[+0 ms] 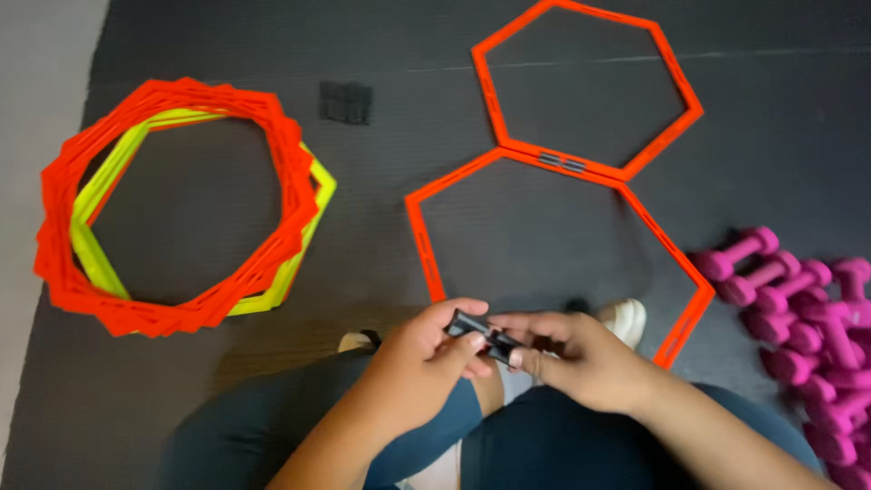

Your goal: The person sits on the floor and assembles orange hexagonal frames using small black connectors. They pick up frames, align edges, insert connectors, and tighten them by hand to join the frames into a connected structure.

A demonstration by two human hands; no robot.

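My left hand [419, 358] and my right hand [572, 356] meet above my knees, both pinching small black plastic clips [483, 332] between fingers and thumbs. Just beyond them an orange hexagon ring [423, 238] lies flat on the dark floor mat [381, 227]. A second orange hexagon ring [676, 77] lies beyond it, joined to it by a grey clip [562, 163] on the shared side. The near edge of the closer ring is hidden behind my hands.
A stack of orange and yellow hexagon rings [168, 95] lies at the left. A small pile of black clips [346, 102] sits on the mat at the back. Several pink dumbbells [798, 318] are heaped at the right. My white shoes [626, 319] show near the ring.
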